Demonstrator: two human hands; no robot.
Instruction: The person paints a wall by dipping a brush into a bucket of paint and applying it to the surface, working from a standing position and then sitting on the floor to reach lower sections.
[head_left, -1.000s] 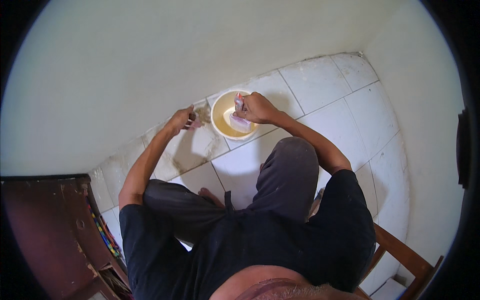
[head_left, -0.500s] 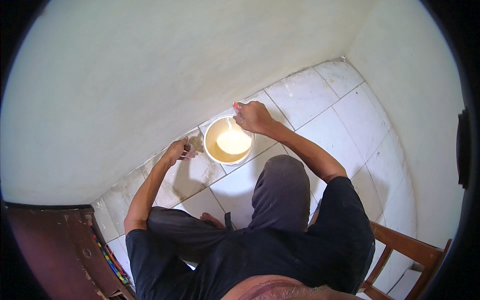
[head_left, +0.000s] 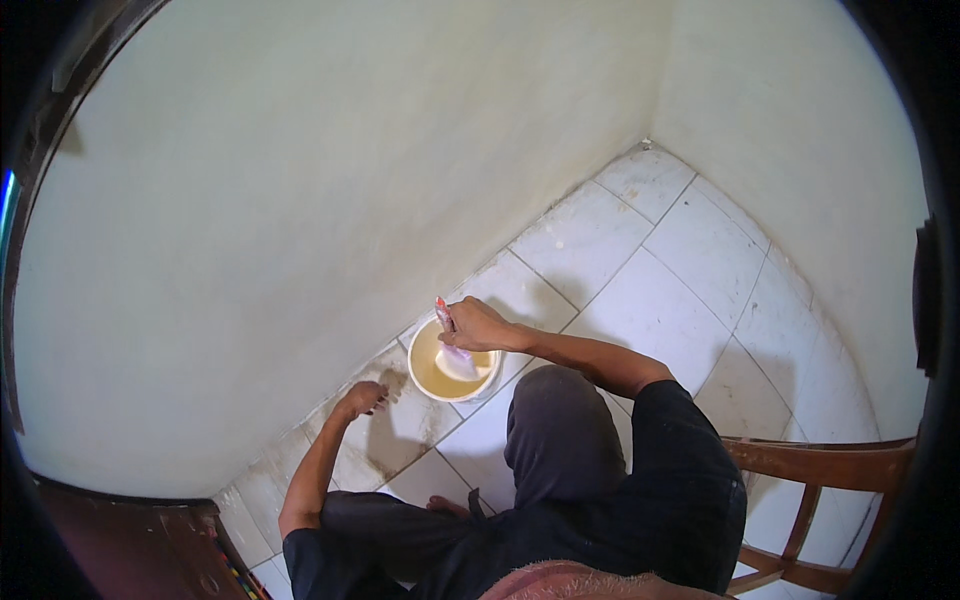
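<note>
A round cream bucket [head_left: 417, 375] stands on the tiled floor near the foot of the wall, with pale liquid like paint in it. My right hand [head_left: 478, 326] is over its far right rim, closed round the handle of what looks like a paintbrush [head_left: 441, 308] with a red handle end. The brush's broad, whitish end points down inside the bucket; whether it touches the liquid is hard to tell. Left of the bucket, my left hand [head_left: 362, 399] hangs near the wall, its fingers loosely bent and apart, with nothing visible in it.
A pale wall [head_left: 300, 220] runs along the far side and meets another wall at the right. Dirty smudges mark the white floor tiles [head_left: 410, 425] beside the bucket. A wooden chair [head_left: 810, 465] stands at the right, and dark brown furniture [head_left: 130, 545] at the lower left.
My right hand has brought the brush from the bucket's far rim to point down inside it. The view has shifted, so the bucket and both hands appear lower.
</note>
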